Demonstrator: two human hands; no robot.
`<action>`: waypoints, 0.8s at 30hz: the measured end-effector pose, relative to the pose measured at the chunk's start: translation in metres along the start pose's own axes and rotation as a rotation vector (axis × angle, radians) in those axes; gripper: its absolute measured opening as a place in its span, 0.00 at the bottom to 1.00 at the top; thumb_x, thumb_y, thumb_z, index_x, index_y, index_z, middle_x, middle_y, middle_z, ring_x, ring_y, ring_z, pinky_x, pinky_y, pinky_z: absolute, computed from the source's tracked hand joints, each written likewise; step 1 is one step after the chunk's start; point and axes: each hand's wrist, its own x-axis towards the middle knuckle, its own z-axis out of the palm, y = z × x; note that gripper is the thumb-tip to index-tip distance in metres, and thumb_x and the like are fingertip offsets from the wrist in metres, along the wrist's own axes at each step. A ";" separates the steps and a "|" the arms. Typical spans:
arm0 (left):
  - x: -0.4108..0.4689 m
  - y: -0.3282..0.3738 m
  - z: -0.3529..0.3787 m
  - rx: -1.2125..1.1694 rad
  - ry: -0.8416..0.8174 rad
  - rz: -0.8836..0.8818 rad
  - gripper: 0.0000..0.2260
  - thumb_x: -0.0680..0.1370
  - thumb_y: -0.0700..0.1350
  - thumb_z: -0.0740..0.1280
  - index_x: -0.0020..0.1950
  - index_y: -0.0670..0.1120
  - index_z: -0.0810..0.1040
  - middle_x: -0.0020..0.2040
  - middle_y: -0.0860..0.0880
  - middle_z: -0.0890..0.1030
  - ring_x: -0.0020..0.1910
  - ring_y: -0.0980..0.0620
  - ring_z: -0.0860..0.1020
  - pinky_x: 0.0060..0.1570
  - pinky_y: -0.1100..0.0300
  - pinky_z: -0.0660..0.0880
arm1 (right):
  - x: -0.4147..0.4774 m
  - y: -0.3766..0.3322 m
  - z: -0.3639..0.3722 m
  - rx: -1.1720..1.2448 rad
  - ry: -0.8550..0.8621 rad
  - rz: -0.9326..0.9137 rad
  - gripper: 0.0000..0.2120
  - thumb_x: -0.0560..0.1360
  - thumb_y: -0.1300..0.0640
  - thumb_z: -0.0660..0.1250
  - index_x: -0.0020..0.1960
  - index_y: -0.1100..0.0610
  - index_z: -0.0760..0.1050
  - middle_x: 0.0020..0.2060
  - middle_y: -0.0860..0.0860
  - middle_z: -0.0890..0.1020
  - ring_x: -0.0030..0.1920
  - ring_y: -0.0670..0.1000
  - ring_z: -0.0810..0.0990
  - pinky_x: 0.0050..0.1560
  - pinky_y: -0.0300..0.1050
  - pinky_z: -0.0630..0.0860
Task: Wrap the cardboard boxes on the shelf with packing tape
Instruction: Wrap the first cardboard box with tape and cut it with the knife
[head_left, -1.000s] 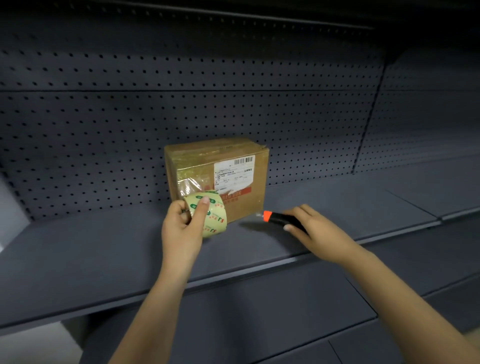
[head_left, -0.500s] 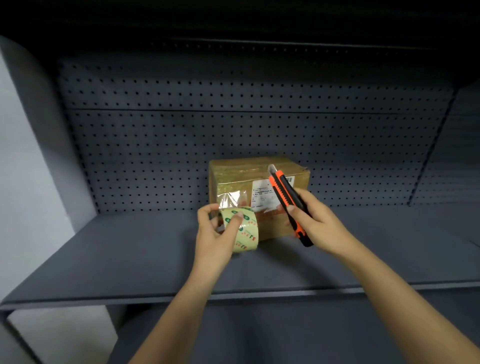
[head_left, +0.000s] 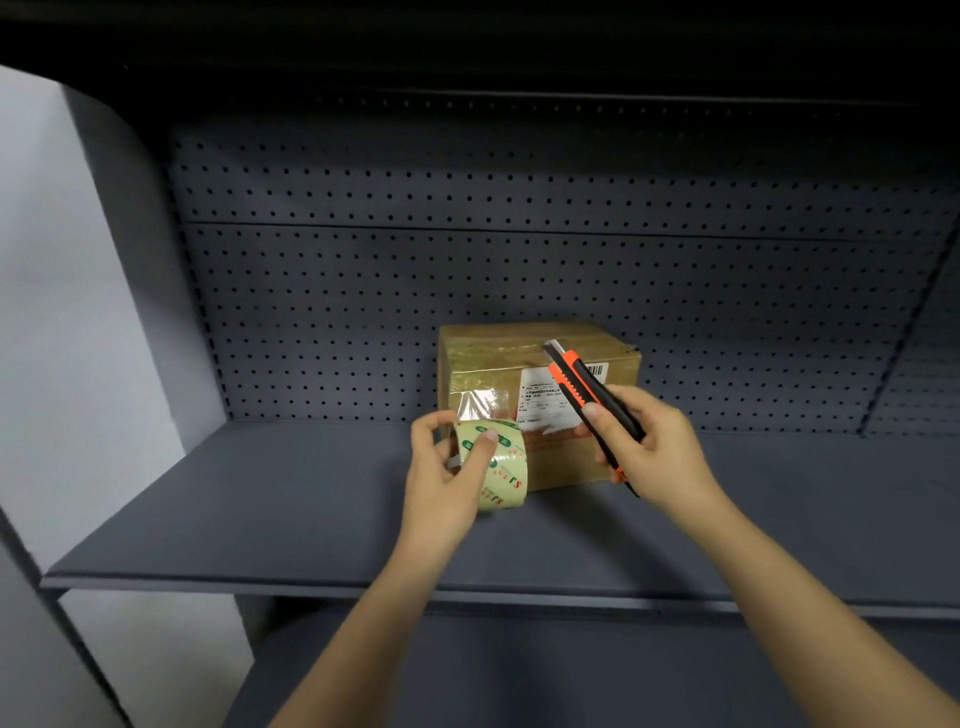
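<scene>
A brown cardboard box (head_left: 478, 358) with a white shipping label stands on the dark grey shelf (head_left: 260, 509), close to the pegboard back. My left hand (head_left: 447, 478) grips a roll of clear packing tape (head_left: 501, 462) with green and red print, held against the box's lower front left. A short strip of clear tape runs from the roll up onto the box front. My right hand (head_left: 649, 447) grips an orange and black utility knife (head_left: 582, 384) in front of the label, its blade tip pointing up-left over the box's top edge.
A perforated dark pegboard (head_left: 519, 270) backs the shelf. A pale wall (head_left: 62, 312) and the unit's side panel lie to the left. Another dark shelf (head_left: 519, 675) sits below, and a shelf overhead shades the space.
My right hand has lifted the knife off the shelf and raised it, blade up, in front of the box. The left hand keeps the tape roll at the box. The view shifted left.
</scene>
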 end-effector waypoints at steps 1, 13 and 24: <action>0.000 0.000 0.000 -0.004 -0.002 -0.003 0.14 0.79 0.47 0.69 0.59 0.55 0.68 0.52 0.53 0.84 0.42 0.56 0.84 0.31 0.60 0.78 | 0.000 0.000 0.000 0.004 0.011 0.012 0.07 0.79 0.56 0.67 0.56 0.49 0.79 0.37 0.52 0.84 0.29 0.49 0.77 0.27 0.46 0.76; 0.006 0.002 0.007 -0.035 0.155 -0.013 0.04 0.83 0.51 0.60 0.53 0.54 0.73 0.48 0.49 0.82 0.44 0.51 0.83 0.31 0.57 0.77 | 0.005 0.003 -0.010 -0.430 -0.138 -0.229 0.07 0.79 0.52 0.65 0.57 0.49 0.75 0.32 0.47 0.78 0.29 0.46 0.74 0.29 0.40 0.69; 0.017 -0.002 0.015 -0.041 0.316 -0.020 0.06 0.82 0.48 0.61 0.48 0.54 0.76 0.42 0.48 0.82 0.39 0.48 0.81 0.36 0.53 0.75 | 0.028 -0.008 -0.012 -0.865 -0.250 -0.614 0.13 0.77 0.46 0.68 0.57 0.51 0.79 0.39 0.49 0.84 0.36 0.57 0.82 0.31 0.45 0.74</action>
